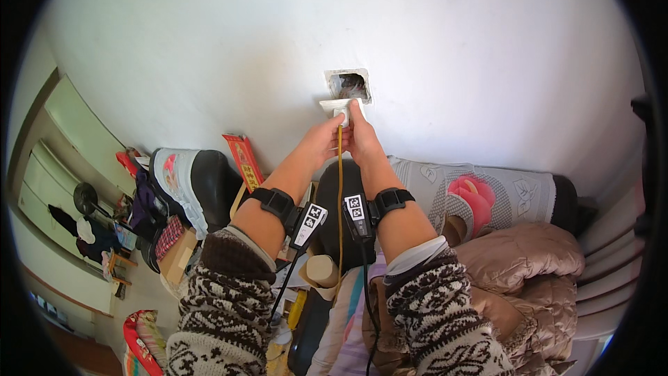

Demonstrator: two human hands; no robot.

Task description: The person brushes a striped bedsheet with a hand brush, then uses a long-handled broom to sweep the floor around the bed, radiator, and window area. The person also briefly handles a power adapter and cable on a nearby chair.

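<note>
Just below a square recess in the white wall, both my hands hold a white wall socket plate. My left hand is closed at its lower left, with the thumb by a white plug at the front. My right hand grips the right side, its thumb lying up along the plate's edge. From the plug a yellow cable hangs down between my forearms. Loose material shows inside the recess. What lies behind the plate is hidden.
Right of my arms, a sofa back with a grey flowered cover stands against the wall, a brown puffy jacket in front. Another covered black seat and a red box are at left. Straps and black cables run along both forearms.
</note>
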